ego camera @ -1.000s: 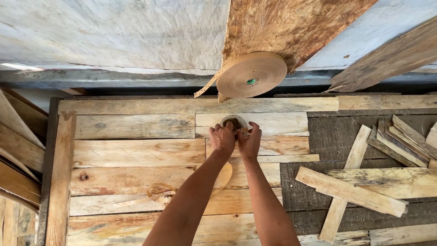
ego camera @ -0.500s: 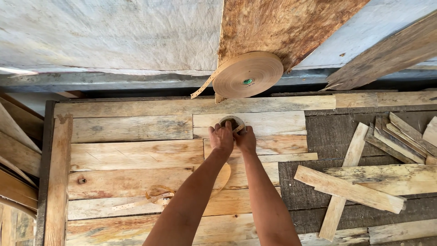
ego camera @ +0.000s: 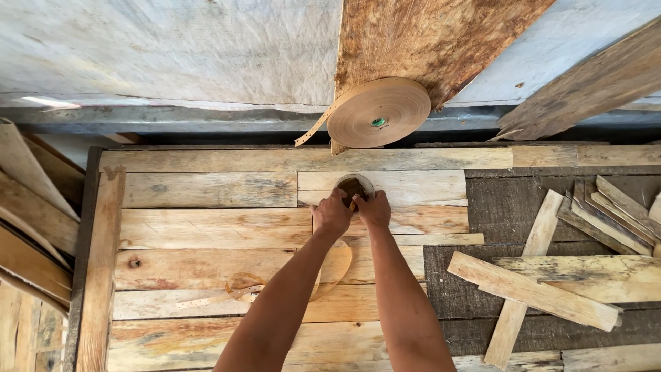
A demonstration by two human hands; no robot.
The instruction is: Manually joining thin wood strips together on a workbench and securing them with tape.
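A plank worktop (ego camera: 206,227) of pale, knotty boards fills most of the view, its far edge running along a grey wall. Leaning against that wall, far of centre, is a weathered brown plywood sheet (ego camera: 427,41), and in front of it stands a big roll of tan paper tape (ego camera: 379,112) with a green core and a loose tail hanging off its left side. On the right, loose wood offcuts (ego camera: 533,289) lie crossed over darker boards, with more strips stacked further right. At the left edge, other planks (ego camera: 31,227) lean in a pile.

Both arms reach to the middle of the worktop. The left hand (ego camera: 332,215) and right hand (ego camera: 375,209) sit side by side, touching, fingers curled closed around a small coil of tape (ego camera: 354,184) that rests on the boards just near of the big roll (only the coil's far rim shows past the knuckles). A strip of tape (ego camera: 330,272) curves from under the left wrist toward the near left, ending in a crumpled tangle (ego camera: 241,286) on the planks.
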